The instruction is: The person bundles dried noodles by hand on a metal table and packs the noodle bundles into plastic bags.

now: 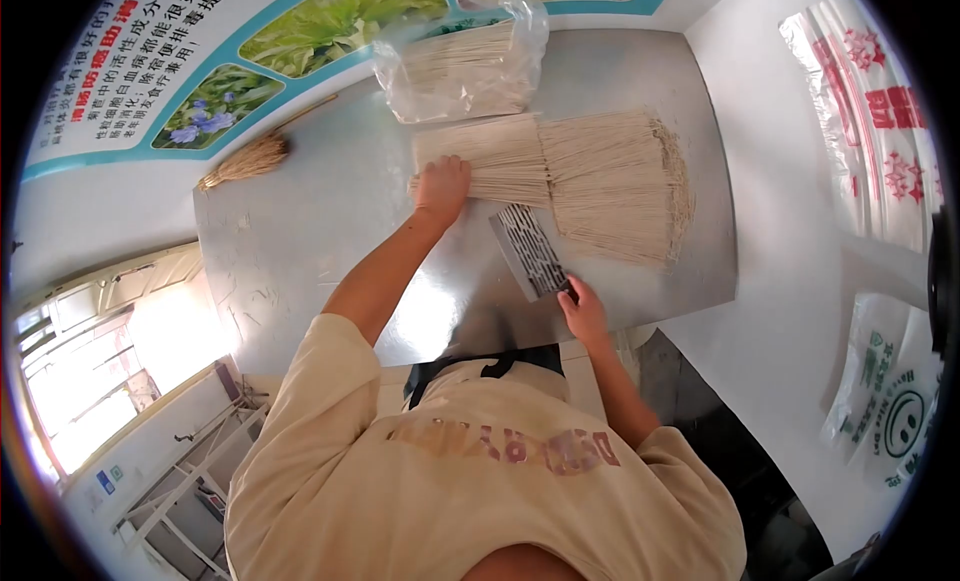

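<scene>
Dried noodles point(505, 161) lie in a wide layer on the metal table, with a cut line across them. A second section of noodles point(610, 181) fans out to the right of that line. My left hand point(442, 188) rests on the left end of the noodles, its fingers curled over them. In my right hand point(584, 313) is a cleaver point(530, 253), gripped by its handle. The broad blade, streaked with dark and light marks, is just below the cut line, near the noodles' front edge. Whether it touches them I cannot tell.
A clear plastic bag point(460, 71) holding more noodles sits at the table's back edge. At the back left lies a straw hand broom point(248, 161). The metal table point(300, 251) meets walls behind and right. Plastic bags point(870, 121) hang on the right wall.
</scene>
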The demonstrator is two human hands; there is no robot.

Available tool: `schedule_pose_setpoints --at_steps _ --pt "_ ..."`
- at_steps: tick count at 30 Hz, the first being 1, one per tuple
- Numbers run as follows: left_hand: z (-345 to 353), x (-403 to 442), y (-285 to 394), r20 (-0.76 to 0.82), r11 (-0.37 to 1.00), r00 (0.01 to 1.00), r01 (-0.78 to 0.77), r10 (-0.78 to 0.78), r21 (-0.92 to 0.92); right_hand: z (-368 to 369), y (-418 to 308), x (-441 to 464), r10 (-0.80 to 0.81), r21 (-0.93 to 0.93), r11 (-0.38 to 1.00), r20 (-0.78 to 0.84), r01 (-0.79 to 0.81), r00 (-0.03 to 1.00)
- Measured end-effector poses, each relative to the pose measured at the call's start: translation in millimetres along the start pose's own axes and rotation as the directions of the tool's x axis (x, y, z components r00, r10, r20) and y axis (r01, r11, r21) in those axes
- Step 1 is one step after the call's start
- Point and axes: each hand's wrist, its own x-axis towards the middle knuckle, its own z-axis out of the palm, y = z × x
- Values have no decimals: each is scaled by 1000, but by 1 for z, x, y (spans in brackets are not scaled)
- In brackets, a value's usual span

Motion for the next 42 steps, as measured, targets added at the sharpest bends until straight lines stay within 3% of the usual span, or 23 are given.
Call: schedule_pose_setpoints --at_steps 1,2,4,8,12,14,16,17,18,19,20,21,22,24,25,26,27,28,33,38,40,41,42 --pt "-4 -2 -1 -17 999 1000 -6 6 32 -7 -13 -5 -377 -449 845 -112 292 919" --pt "-8 -3 -2 -16 999 1000 -1 1 37 -12 -26 -8 -712 -809 432 -35 398 702" --pt "-27 -8 0 98 1000 995 13 -11 -16 3 -77 0 -647 -622 598 -3 505 763" --pt "-68 -20 11 111 999 994 -26 23 19 72 -166 44 -794 -753 280 167 595 585" --pt "-111 -33 18 142 993 988 -73 59 97 110 -178 96 -838 -715 172 255 677 482" --pt "-123 -39 17 199 951 975 -153 100 269 114 -181 108 -797 -548 251 352 798 492" --pt "-161 -65 2 -287 944 922 -179 259 277 119 -186 134 -835 -534 212 337 819 436" --pt "-182 -79 0 -281 950 929 -164 239 265 121 -184 138 -871 -526 190 300 829 390" --pt "-203 -91 -4 -422 995 902 -105 94 -1 117 -196 127 -807 -362 449 227 817 545" --pt "-212 -98 -10 -523 961 849 -75 -79 -267 114 -205 126 -808 -361 441 239 822 539" --pt "-205 -108 -19 -525 960 846 -66 -90 -271 112 -214 124 -793 -226 565 116 793 598" --pt "-189 -120 -31 -486 885 833 9 -264 -466 108 -221 123 -751 -76 658 -2 749 660" --pt "-171 -127 -37 -413 763 806 71 -424 -643 100 -227 122 -755 -85 653 5 753 655" --pt "-120 -129 -32 -322 681 825 101 -464 -725 82 -239 121 -628 176 766 -1 618 779" --pt "-94 -130 -28 -221 598 847 134 -483 -791 76 -245 115 -632 159 766 7 623 775" --pt "-71 -129 -24 -226 586 841 128 -492 -800 72 -251 105 -629 289 738 -34 610 776" --pt "-51 -128 -19 -114 638 887 228 -448 -735 67 -254 95 -619 413 694 -74 589 782" --pt "-41 -128 -17 4 691 913 312 -408 -652 61 -258 87 -625 398 697 -71 597 778" --pt "-20 -136 -14 47 727 947 274 -317 -629 36 -263 54 -699 438 541 -240 718 673" --pt "-26 -112 -17 1 714 954 225 -300 -663 44 -261 23 -709 413 552 -225 725 668" --pt "-61 -115 -27 -63 302 958 25 -278 -953 66 -250 2 -737 244 617 -156 748 658" --pt "-74 -123 -30 -55 301 959 32 -278 -953 78 -237 1 -730 195 652 -99 733 676" --pt "-87 -136 -31 -98 64 964 -85 -247 -994 96 -222 -2 -688 34 722 -72 691 722"
